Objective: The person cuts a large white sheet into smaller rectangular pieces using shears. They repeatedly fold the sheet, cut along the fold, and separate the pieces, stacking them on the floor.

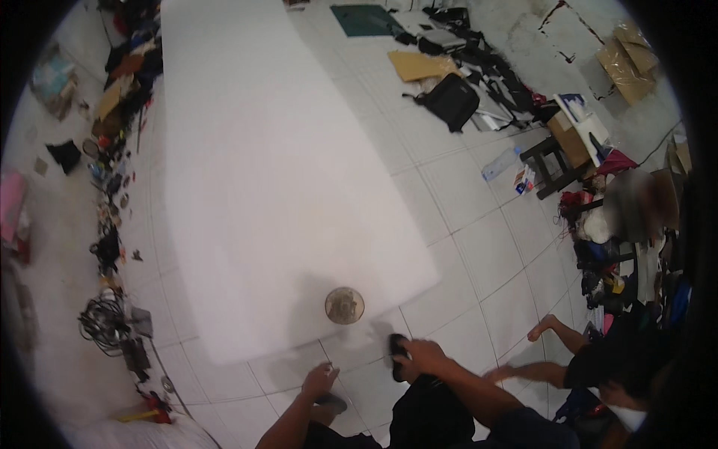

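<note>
A long white table or board (277,187) stretches away in front of me. Close to its near edge stands a round object (345,306) with a dark rim and a mottled grey-brown top; its kind is unclear. My right hand (422,357) is closed around a small black object (396,350), just off the near right edge. Blur hides what kind of object this is. My left hand (320,379) is below the near edge with fingers curled in a pinch; anything between them is too small to name.
At right, another person's bare foot (544,327) and dark clothing are close to my right arm. A black bag (451,102), a plastic bottle (501,163) and a dark stool (555,166) are on the tiled floor. Coiled cables (102,323) lie at left.
</note>
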A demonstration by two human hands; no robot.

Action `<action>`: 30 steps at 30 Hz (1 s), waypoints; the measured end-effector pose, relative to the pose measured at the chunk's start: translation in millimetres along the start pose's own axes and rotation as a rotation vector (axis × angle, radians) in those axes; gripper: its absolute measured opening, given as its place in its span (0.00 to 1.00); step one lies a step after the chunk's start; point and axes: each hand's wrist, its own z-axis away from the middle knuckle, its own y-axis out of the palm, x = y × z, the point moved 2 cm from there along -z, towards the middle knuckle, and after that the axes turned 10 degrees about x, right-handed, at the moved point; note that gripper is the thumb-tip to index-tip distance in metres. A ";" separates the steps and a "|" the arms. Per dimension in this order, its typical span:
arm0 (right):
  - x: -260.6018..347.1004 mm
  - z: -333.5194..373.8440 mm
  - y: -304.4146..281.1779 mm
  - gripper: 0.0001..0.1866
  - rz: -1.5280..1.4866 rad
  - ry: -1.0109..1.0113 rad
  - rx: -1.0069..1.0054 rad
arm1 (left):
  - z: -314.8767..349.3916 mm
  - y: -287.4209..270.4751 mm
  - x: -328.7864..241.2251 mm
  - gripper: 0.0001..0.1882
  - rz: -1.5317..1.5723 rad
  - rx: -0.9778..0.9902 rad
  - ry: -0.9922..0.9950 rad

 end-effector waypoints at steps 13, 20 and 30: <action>-228.3 200.1 -177.8 0.27 -0.265 0.184 -0.564 | 128.5 -57.4 -90.0 0.24 -0.112 -0.321 -0.498; -344.5 195.5 -432.2 0.27 -0.024 0.302 -0.360 | 16.4 -54.0 -321.3 0.26 0.328 -0.157 -0.262; -294.2 17.5 -780.0 0.24 -0.146 -0.039 -0.525 | -141.0 -159.4 -380.7 0.20 0.234 -0.084 -0.394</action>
